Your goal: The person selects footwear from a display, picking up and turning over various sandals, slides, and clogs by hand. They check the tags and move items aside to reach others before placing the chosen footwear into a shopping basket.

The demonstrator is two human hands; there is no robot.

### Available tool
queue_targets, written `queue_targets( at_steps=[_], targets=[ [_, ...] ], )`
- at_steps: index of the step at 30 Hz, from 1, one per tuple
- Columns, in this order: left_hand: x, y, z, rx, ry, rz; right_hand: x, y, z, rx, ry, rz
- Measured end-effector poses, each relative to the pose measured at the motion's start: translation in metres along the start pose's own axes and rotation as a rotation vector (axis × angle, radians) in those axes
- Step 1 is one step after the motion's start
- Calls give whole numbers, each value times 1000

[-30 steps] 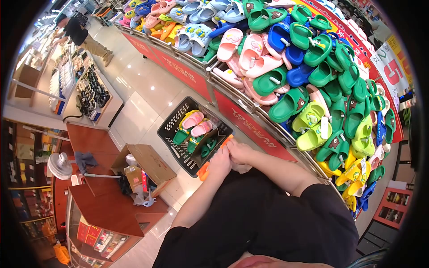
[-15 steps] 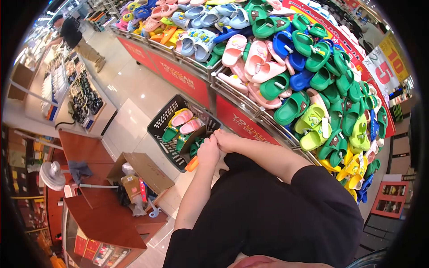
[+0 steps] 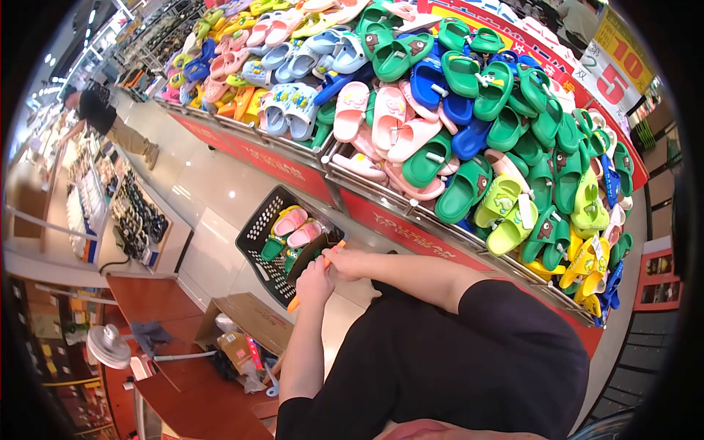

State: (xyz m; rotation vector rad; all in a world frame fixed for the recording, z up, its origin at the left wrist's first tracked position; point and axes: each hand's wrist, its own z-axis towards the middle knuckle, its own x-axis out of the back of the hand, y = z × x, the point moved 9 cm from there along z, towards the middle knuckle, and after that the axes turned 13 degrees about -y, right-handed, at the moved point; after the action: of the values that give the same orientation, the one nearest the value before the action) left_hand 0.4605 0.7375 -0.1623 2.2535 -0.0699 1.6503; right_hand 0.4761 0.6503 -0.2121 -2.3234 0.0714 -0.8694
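A black perforated basket (image 3: 251, 258) stands on the floor, holding pink slippers (image 3: 304, 234) and green slippers (image 3: 272, 249). An orange handle (image 3: 294, 303) shows at its near side, beside a dark flat piece inside. My left hand (image 3: 314, 283) is closed around this handle. Close to it, almost touching, my right hand (image 3: 345, 262) is also closed on the orange handle, whose end shows just above the fingers.
A long display bin (image 3: 334, 174) piled with colourful clogs and slippers runs beyond the basket. An open cardboard box (image 3: 253, 320) with packages sits at the lower left by a red-brown counter (image 3: 172, 312). A person (image 3: 110, 125) stands at the upper left shelves.
The view has shifted, so the bin and basket appear further left. Both hands still hold the handle, and more of its orange shows now. The person at the shelves remains there.
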Motion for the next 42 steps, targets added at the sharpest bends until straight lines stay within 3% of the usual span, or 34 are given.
queue_targets(
  at_steps=[5,19,31,34,42],
  targets=[
    [7,-28,13,-29,-24,51,-4,-4,32,83,-151,11],
    [42,-77,79,-60,-127,108,60,-26,83,135,-328,-51],
    [70,-112,145,-47,-40,54,111,-24,156,44,-53,-1],
    [77,-128,163,-37,-66,51,126,-32,169,-24,-91,92],
    [102,-191,204,-13,-144,-15,158,-51,239,-113,106,117]
  ],
)
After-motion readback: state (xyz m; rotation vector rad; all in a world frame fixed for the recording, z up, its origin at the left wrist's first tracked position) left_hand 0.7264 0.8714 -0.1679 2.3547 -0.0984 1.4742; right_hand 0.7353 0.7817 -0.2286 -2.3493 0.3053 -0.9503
